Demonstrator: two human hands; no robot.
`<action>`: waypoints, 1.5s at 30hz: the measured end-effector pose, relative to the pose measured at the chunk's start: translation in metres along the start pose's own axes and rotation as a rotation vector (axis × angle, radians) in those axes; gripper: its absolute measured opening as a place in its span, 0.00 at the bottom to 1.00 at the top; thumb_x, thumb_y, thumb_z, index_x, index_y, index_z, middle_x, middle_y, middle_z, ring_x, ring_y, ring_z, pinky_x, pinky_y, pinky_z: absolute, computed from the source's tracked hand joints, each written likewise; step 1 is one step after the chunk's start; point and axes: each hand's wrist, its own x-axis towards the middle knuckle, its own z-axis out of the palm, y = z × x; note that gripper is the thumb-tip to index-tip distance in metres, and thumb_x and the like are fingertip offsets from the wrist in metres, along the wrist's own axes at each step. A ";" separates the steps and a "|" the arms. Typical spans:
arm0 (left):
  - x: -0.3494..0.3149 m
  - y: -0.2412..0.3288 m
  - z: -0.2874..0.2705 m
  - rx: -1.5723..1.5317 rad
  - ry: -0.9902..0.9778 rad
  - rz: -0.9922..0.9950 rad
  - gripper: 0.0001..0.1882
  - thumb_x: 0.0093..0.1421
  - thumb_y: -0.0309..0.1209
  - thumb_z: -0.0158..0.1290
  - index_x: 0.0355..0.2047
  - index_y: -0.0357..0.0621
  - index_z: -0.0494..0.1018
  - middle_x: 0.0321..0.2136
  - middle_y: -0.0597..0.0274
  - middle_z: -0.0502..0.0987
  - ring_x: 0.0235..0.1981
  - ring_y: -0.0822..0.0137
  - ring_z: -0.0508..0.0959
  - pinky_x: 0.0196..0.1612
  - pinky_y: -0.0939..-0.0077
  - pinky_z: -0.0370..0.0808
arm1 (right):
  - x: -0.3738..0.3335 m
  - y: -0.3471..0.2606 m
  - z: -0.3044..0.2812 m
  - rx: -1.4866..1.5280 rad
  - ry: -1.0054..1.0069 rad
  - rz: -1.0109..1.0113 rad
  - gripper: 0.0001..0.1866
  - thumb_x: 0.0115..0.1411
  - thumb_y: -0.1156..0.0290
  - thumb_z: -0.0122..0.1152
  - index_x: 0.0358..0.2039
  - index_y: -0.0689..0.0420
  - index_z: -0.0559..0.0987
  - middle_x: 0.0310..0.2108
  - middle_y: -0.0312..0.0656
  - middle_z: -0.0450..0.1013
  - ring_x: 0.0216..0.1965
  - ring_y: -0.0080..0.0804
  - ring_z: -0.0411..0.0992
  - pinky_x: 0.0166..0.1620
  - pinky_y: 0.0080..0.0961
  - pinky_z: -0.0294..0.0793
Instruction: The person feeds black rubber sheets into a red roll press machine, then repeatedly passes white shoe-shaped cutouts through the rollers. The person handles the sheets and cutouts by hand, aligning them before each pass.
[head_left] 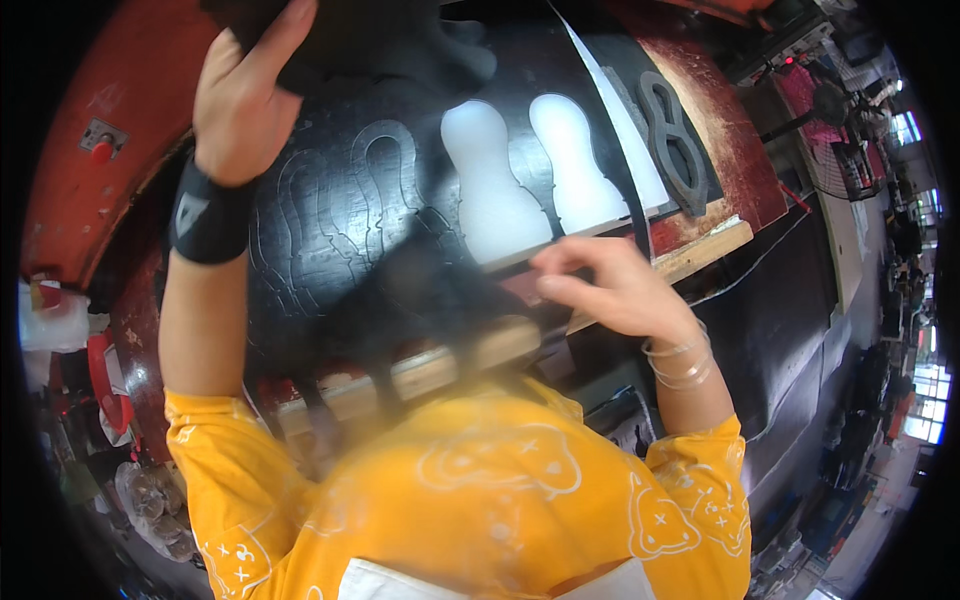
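My left hand [245,115] reaches to the far left, its thumb and fingers closed around a black flexible sheet [370,50], partly cut off by the upper edge. Nearer my right side, my right hand [620,285] hovers by the front edge of a black board. Its fingers are curled, with the thumb and index tips slightly apart and nothing visible between them. Just beyond it, two white sole-shaped areas [495,190] [575,165] show in the black sheet material. Sole-shaped outlines [385,165] mark the black surface [330,215] to their left.
A grey figure-eight-shaped cutting die [672,145] lies at the right of the worktable, beside a white strip [625,130]. A wooden edge [705,252] runs along the front. A red button [102,150] sits on the red machine panel at left. A dark blurred shape [430,290] covers the near middle.
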 end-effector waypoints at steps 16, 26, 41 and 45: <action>-0.123 -0.042 0.038 0.627 -0.710 0.058 0.31 0.45 0.19 0.57 0.54 0.42 0.71 0.52 0.50 0.74 0.56 0.54 0.72 0.59 0.62 0.68 | 0.044 0.028 0.054 0.448 -0.271 -0.016 0.18 0.62 0.59 0.55 0.22 0.59 0.75 0.21 0.31 0.69 0.27 0.18 0.64 0.35 0.20 0.66; -0.071 0.044 -0.123 0.706 -0.075 0.191 0.26 0.51 0.24 0.57 0.53 0.43 0.73 0.49 0.48 0.75 0.54 0.51 0.72 0.59 0.62 0.66 | 0.054 -0.050 0.067 -0.046 -0.325 -0.064 0.15 0.56 0.60 0.61 0.30 0.62 0.76 0.31 0.51 0.76 0.35 0.43 0.75 0.40 0.32 0.72; -0.183 -0.017 -0.049 0.853 -0.851 -0.031 0.47 0.38 0.36 0.67 0.61 0.50 0.62 0.61 0.56 0.64 0.65 0.53 0.60 0.66 0.53 0.54 | 0.085 0.005 0.127 0.815 -0.524 0.007 0.11 0.60 0.64 0.58 0.26 0.58 0.74 0.27 0.30 0.68 0.29 0.19 0.63 0.33 0.17 0.63; -0.161 -0.027 -0.066 0.641 -0.657 -0.078 0.35 0.43 0.26 0.63 0.55 0.46 0.69 0.53 0.55 0.73 0.52 0.51 0.74 0.57 0.59 0.70 | 0.071 -0.011 0.128 0.251 -0.430 -0.026 0.12 0.59 0.64 0.61 0.25 0.59 0.75 0.28 0.34 0.72 0.31 0.22 0.68 0.35 0.23 0.68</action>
